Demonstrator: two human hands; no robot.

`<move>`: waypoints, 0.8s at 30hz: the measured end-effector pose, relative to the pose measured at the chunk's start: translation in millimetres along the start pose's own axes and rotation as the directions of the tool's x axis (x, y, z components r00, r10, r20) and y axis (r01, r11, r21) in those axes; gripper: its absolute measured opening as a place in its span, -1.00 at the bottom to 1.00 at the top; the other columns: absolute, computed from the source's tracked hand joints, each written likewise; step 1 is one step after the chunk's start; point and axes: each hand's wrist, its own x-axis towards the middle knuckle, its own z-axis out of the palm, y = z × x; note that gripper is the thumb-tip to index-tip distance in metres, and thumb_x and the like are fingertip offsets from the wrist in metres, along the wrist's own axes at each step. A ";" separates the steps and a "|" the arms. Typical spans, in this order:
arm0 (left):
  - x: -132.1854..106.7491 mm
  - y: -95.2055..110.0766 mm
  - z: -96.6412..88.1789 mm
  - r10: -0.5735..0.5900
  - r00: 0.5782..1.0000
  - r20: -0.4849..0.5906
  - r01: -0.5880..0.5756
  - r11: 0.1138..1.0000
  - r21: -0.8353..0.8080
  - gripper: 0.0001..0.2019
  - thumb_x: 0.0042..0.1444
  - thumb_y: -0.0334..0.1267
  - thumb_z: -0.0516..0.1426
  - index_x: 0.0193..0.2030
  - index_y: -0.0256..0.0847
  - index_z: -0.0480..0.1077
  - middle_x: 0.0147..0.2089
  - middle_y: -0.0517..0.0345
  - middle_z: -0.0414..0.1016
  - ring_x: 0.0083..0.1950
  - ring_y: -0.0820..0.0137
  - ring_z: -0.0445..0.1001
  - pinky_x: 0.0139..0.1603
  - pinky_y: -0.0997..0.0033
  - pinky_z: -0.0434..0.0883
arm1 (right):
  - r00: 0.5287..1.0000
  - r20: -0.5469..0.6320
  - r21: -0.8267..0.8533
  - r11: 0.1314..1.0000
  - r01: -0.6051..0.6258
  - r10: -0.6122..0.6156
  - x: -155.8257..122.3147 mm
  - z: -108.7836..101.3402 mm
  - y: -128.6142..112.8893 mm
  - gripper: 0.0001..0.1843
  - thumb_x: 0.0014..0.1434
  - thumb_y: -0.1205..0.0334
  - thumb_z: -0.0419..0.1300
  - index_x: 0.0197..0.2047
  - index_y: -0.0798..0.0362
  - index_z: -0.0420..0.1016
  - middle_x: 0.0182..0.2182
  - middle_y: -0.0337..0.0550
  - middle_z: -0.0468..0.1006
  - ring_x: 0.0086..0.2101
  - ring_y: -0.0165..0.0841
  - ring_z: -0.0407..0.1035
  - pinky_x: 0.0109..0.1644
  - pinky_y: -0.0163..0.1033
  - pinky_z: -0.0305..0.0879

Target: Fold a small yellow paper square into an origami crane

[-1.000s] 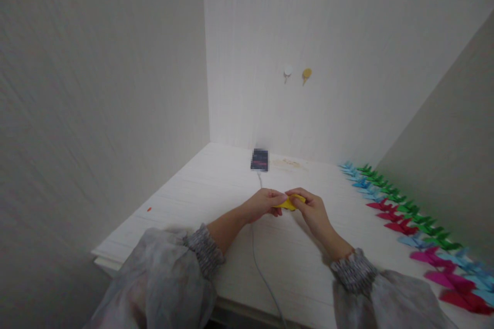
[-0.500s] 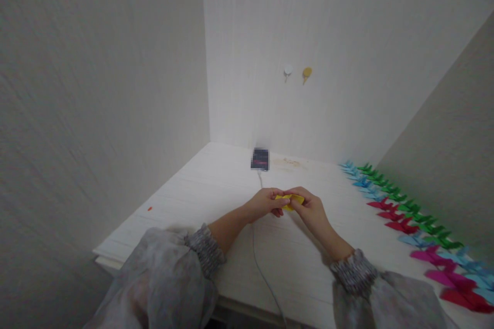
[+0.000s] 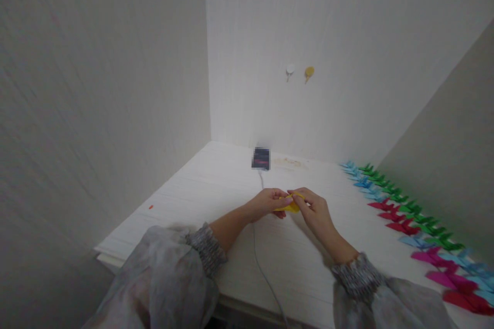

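Observation:
A small folded piece of yellow paper (image 3: pixel 292 207) is held between my two hands over the middle of the white table. My left hand (image 3: pixel 267 202) grips it from the left, thumb on top and fingers beneath. From the right, my right hand (image 3: pixel 313 207) pinches its upper edge between thumb and fingertips. The fingers cover much of the paper, so its exact folded shape is hidden.
Rows of folded paper cranes (image 3: pixel 419 221) in green, blue, red and pink line the table's right side. A phone-like device (image 3: pixel 261 158) leans at the back wall, its grey cable (image 3: pixel 259 262) running to the front edge. An orange scrap (image 3: pixel 151 207) lies left; two hooks (image 3: pixel 309 73) hang on the wall.
My right hand has shifted slightly and changed its pinch on the yellow paper, whose visible outline differs. My left hand stays nearly in place. The whole view has moved a little.

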 end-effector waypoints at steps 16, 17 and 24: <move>-6.6 10.2 1.6 -0.018 0.998 0.068 0.033 0.972 -0.235 -0.70 -0.21 -0.27 0.19 -0.28 -0.32 0.35 -0.32 0.09 0.36 -0.42 0.55 0.35 -0.37 0.49 0.31 | 0.999 -0.005 0.255 0.966 -0.036 0.039 -0.8 -4.7 3.8 -0.80 0.05 0.29 -0.02 -0.42 0.06 0.43 -0.42 -0.17 0.39 -0.36 -0.37 0.29 -0.30 -0.28 0.21; -6.3 9.9 2.1 -0.013 0.998 0.061 0.026 0.973 -0.229 -0.70 -0.21 -0.26 0.19 -0.28 -0.32 0.35 -0.33 0.10 0.36 -0.44 0.56 0.35 -0.37 0.48 0.32 | 0.999 -0.010 0.270 0.962 -0.038 0.042 -0.7 -3.9 4.1 -0.81 0.04 0.30 -0.02 -0.42 0.06 0.42 -0.42 -0.18 0.39 -0.36 -0.37 0.29 -0.30 -0.29 0.20; -3.2 6.7 5.4 0.039 0.999 -0.035 -0.044 0.986 -0.160 -0.67 -0.17 -0.14 0.14 -0.28 -0.32 0.31 -0.35 0.11 0.37 -0.49 0.57 0.35 -0.37 0.44 0.33 | 0.999 0.002 0.229 0.972 -0.053 0.054 -0.1 -0.3 1.4 -0.81 0.06 0.20 0.00 -0.32 0.04 0.40 -0.37 -0.15 0.39 -0.32 -0.36 0.29 -0.26 -0.26 0.22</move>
